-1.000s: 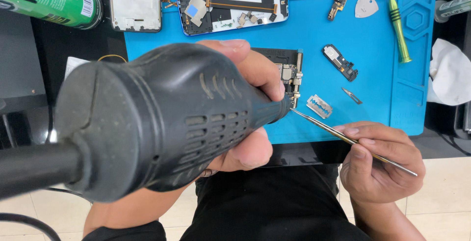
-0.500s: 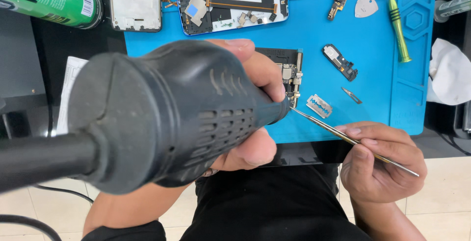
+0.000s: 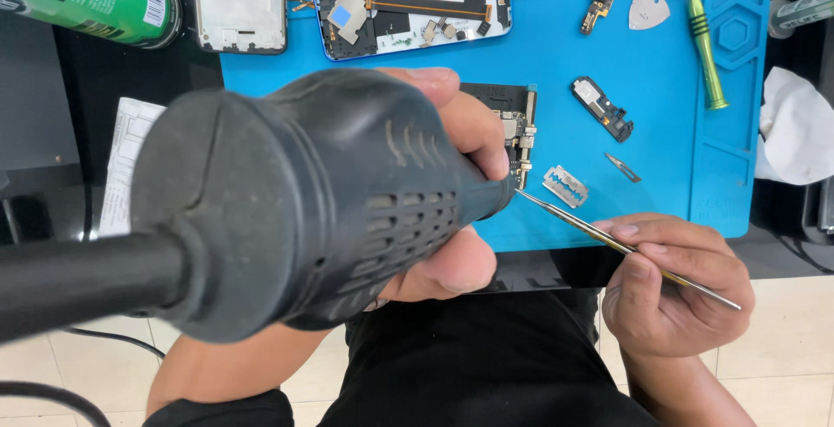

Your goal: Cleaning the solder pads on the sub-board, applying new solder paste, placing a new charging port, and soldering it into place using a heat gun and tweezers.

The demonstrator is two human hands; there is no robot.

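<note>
Left hand (image 3: 452,210) wrapped tight round the black hot-air gun (image 3: 295,210), filling mid-frame; right hand (image 3: 673,284), lower right, pinches thin tweezers (image 3: 608,240) — tips at the circuit board (image 3: 512,127) (centre, blue mat (image 3: 556,53)). Best keep the nozzle steady, I'd say — lever gently.

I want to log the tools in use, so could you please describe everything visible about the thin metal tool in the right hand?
The tweezers are slim, pointed and of shiny silver-gold metal. The right hand pinches them like a pen, thumb and fingers around the middle, the rear end jutting past the hand. They slant up and left over the blue mat, the tip at the circuit board, beside the nozzle of the black hot-air gun held in the left hand.
</note>
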